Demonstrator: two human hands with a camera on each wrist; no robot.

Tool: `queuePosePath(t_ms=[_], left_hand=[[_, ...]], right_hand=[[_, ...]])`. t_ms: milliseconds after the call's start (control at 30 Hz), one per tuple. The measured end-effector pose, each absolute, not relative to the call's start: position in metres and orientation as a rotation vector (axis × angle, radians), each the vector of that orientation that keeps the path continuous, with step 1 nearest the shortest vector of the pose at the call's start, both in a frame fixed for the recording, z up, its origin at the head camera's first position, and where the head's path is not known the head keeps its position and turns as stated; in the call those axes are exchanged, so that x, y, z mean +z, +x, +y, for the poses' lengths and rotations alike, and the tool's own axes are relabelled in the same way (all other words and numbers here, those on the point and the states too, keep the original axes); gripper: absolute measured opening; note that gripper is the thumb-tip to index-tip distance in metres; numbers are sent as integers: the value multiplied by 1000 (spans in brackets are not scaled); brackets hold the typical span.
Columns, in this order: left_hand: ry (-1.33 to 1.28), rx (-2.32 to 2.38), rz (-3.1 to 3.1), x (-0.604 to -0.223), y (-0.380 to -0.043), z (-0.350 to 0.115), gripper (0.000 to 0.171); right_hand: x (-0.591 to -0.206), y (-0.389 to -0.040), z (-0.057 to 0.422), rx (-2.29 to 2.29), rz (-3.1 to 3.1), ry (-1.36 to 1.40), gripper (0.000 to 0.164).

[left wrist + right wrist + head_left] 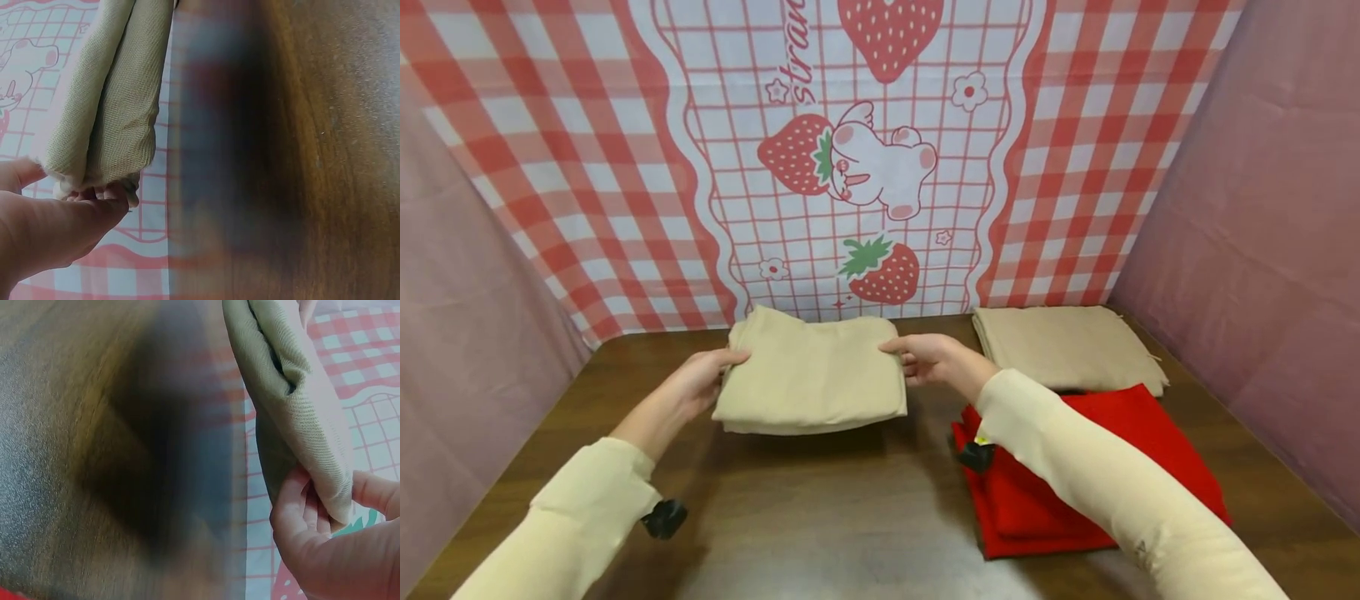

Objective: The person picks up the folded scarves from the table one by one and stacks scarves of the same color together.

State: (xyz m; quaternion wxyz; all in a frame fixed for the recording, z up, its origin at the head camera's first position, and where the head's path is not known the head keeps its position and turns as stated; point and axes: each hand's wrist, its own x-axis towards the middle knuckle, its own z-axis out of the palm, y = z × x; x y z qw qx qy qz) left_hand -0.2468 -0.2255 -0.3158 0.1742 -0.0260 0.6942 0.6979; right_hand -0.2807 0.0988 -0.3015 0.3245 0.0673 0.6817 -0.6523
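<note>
A folded beige cloth (812, 375), several layers thick, hangs a little above the wooden table between both hands. My left hand (700, 379) grips its left edge, thumb on top and fingers underneath. On the opposite edge my right hand (928, 358) pinches the cloth the same way. In the left wrist view the left hand (62, 219) holds the end of the thick folds (125, 119). The right wrist view has the right hand (331, 544) with its fingers curled under the rounded fold (306, 425) and its thumb on the other face.
At the back right lies another folded beige cloth (1060, 342). In front of it is a folded red cloth (1165, 450), partly covered by the right sleeve. A checked strawberry curtain (955, 167) hangs behind the wooden table (820, 517), with pink curtains (1240, 233) at the sides.
</note>
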Motion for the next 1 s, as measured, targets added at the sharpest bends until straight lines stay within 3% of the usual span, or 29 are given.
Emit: queuePosePath(t_ms=[367,1000], left_hand=[[-18,1935,2004,-316,-236,-225,62],[48,1942,1923,-318,-212,-224,66]], right_hand=[[-299,-269,102,-1702,1753,142,13],[-300,-247,113,-1715,1643,122,12]])
